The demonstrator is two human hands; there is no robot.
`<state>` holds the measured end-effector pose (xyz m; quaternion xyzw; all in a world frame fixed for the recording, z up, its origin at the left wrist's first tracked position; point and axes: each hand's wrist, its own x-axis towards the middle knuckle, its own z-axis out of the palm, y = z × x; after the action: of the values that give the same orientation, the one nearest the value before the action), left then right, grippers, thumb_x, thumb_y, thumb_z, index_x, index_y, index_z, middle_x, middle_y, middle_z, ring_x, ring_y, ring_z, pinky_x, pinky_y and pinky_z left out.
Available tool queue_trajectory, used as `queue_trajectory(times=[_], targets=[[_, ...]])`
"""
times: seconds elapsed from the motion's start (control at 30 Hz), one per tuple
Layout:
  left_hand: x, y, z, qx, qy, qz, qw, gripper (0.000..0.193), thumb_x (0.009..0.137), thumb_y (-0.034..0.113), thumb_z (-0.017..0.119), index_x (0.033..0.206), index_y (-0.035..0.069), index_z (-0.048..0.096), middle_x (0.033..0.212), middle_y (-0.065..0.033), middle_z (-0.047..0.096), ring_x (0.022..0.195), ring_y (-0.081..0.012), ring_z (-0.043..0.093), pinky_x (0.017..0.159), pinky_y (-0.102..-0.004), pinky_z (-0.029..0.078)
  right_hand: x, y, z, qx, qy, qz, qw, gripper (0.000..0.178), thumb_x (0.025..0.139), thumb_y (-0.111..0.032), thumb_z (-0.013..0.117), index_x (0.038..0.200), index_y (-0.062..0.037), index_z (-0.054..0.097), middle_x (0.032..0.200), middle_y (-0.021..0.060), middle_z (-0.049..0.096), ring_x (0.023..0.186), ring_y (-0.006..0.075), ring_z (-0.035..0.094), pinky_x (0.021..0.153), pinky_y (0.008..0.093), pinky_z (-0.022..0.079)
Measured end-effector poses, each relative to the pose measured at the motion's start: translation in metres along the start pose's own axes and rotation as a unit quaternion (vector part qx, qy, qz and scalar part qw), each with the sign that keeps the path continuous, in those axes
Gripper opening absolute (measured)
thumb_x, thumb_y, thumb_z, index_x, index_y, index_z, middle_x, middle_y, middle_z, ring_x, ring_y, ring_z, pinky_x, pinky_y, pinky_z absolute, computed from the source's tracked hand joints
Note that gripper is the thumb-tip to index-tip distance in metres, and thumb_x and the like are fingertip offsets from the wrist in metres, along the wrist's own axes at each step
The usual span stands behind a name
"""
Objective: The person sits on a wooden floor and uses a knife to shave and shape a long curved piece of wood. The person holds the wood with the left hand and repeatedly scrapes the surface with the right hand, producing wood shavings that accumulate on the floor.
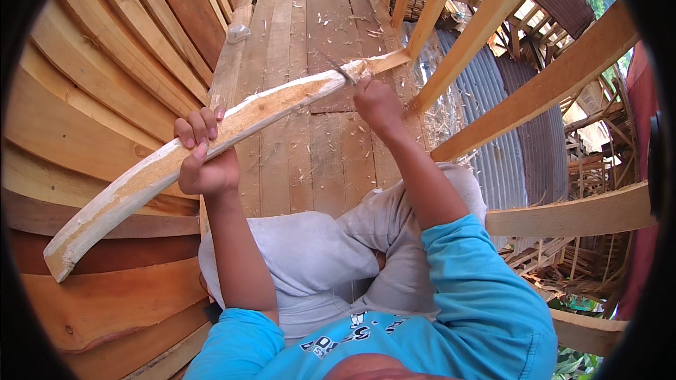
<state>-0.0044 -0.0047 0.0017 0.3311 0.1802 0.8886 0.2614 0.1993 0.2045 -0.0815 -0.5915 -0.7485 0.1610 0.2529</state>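
Note:
A long pale strip of wood (260, 104) with whittled white edges slants from the lower left up to the right above my lap. Around its middle is my left hand (208, 151), closed with the fingers over the top edge and the thumb on the near side. My right hand (378, 104) is closed in a fist close to the strip's far right end. From that fist a thin knife blade (343, 72) points up and left across the strip, by a roughly cut patch. The knife's handle is hidden inside the hand.
Wood shavings (320, 17) litter the plank floor (285, 169). A small clear round container (238, 33) sits by the left wall of boards (105, 119). On the right, wooden rails (486, 127) border the floor, with corrugated metal sheets (486, 98) below them.

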Motion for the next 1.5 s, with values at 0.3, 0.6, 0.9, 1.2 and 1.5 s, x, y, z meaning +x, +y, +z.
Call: queue_trajectory(times=[0.3, 0.6, 0.9, 1.2, 1.5], targets=[[-0.001, -0.001, 0.005, 0.001, 0.004, -0.007, 1.000, 0.030, 0.058, 0.012, 0.056, 0.076, 0.017, 0.033, 0.071, 0.0006, 0.032, 0.074, -0.0149, 0.035, 0.094, -0.0370, 0.033, 0.009, 0.026, 0.012, 0.009, 0.008, 0.066, 0.998, 0.057, 0.097, -0.036, 0.031, 0.083, 0.0019, 0.071, 0.087, 0.0296, 0.068, 0.085, 0.0480, 0.066, 0.084, 0.0556, 0.051], [-0.002, -0.005, 0.009, -0.002, 0.002, -0.012, 1.000, 0.030, 0.058, 0.012, 0.056, 0.077, 0.017, 0.034, 0.072, 0.0001, 0.032, 0.075, -0.0155, 0.036, 0.095, -0.0377, 0.034, 0.016, 0.050, 0.003, 0.048, -0.006, 0.111, 0.993, 0.058, 0.098, -0.036, 0.031, 0.090, 0.0079, 0.068, 0.100, 0.0339, 0.065, 0.101, 0.0479, 0.063, 0.089, 0.0557, 0.048], [-0.002, -0.005, 0.014, -0.007, 0.008, -0.018, 1.000, 0.030, 0.058, 0.012, 0.056, 0.076, 0.017, 0.033, 0.071, 0.0003, 0.033, 0.074, -0.0149, 0.035, 0.093, -0.0370, 0.033, 0.023, 0.062, 0.013, 0.009, 0.001, 0.012, 1.000, 0.056, 0.099, -0.035, 0.032, 0.082, 0.0043, 0.069, 0.086, 0.0310, 0.066, 0.087, 0.0501, 0.064, 0.083, 0.0560, 0.050], [-0.001, 0.003, 0.005, 0.010, 0.018, 0.002, 1.000, 0.030, 0.058, 0.012, 0.056, 0.077, 0.017, 0.033, 0.071, 0.0010, 0.032, 0.074, -0.0147, 0.035, 0.093, -0.0366, 0.033, -0.008, 0.000, 0.009, -0.001, -0.049, -0.006, 0.999, 0.059, 0.098, -0.036, 0.031, 0.083, 0.0057, 0.070, 0.088, 0.0311, 0.067, 0.086, 0.0488, 0.065, 0.083, 0.0564, 0.050], [-0.001, 0.003, 0.004, 0.011, 0.010, -0.001, 1.000, 0.030, 0.058, 0.013, 0.057, 0.077, 0.017, 0.033, 0.071, 0.0011, 0.032, 0.075, -0.0145, 0.036, 0.093, -0.0363, 0.032, 0.012, 0.031, 0.022, -0.011, -0.010, 0.053, 0.998, 0.058, 0.098, -0.037, 0.031, 0.089, 0.0045, 0.071, 0.094, 0.0308, 0.067, 0.093, 0.0483, 0.065, 0.086, 0.0543, 0.051]])
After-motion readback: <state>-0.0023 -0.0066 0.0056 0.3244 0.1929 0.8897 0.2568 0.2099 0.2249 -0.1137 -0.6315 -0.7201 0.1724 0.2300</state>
